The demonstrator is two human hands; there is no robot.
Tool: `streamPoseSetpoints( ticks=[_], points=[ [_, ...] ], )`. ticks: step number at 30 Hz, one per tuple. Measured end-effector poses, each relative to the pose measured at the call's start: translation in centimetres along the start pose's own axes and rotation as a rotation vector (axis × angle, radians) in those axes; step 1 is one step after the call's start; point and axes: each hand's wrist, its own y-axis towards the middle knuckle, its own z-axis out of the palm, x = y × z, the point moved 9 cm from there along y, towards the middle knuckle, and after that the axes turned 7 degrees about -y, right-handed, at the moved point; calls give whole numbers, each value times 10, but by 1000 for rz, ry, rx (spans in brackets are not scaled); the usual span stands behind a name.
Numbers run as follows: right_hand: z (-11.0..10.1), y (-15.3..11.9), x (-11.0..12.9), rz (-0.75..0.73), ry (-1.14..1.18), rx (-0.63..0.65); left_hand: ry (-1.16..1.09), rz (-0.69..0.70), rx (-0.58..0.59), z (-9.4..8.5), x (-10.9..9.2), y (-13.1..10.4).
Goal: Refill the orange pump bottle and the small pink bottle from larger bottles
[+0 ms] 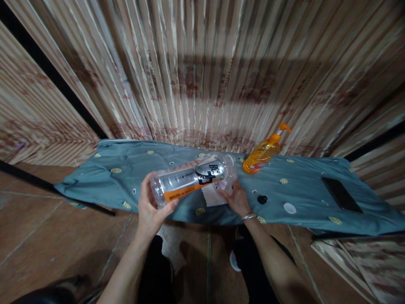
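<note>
My left hand (pixel 152 209) is closed round the base end of a large clear plastic bottle (pixel 190 178) with a silver and orange label. The bottle lies nearly sideways above the bench, its neck end to the right and a little higher. At that end my right hand (pixel 236 198) is closed on a clear plastic container (pixel 229 179), partly hidden by the bottle and my fingers. Whether the two touch there I cannot tell. Below them a white tissue or cloth (pixel 215 199) with a scalloped edge lies on the bench. A bracelet circles my right wrist.
A pump bottle of orange liquid (pixel 261 156) stands at the back of the cloth-covered bench (pixel 177 154). To the right lie a small black cap (pixel 262 199), a white round lid (pixel 289 207) and a dark phone (pixel 341 194). Behind hangs a pleated curtain (pixel 202 84).
</note>
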Motion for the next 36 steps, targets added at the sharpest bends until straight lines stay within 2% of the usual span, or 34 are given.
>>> streamPoseSetpoints(
  ticks=[10, 20, 29, 36],
  points=[
    [0, 0, -1, 0, 25, -28, -14, -18, 18, 0, 3, 1],
    [-5, -2, 6, 37, -10, 23, 1, -6, 26, 0, 3, 1],
    [-1, 0, 2, -10, -1, -24, -4, -8, 27, -1, 3, 1],
    [-1, -1, 2, 6, -25, -5, -5, -16, 4, -2, 1, 2]
  ],
)
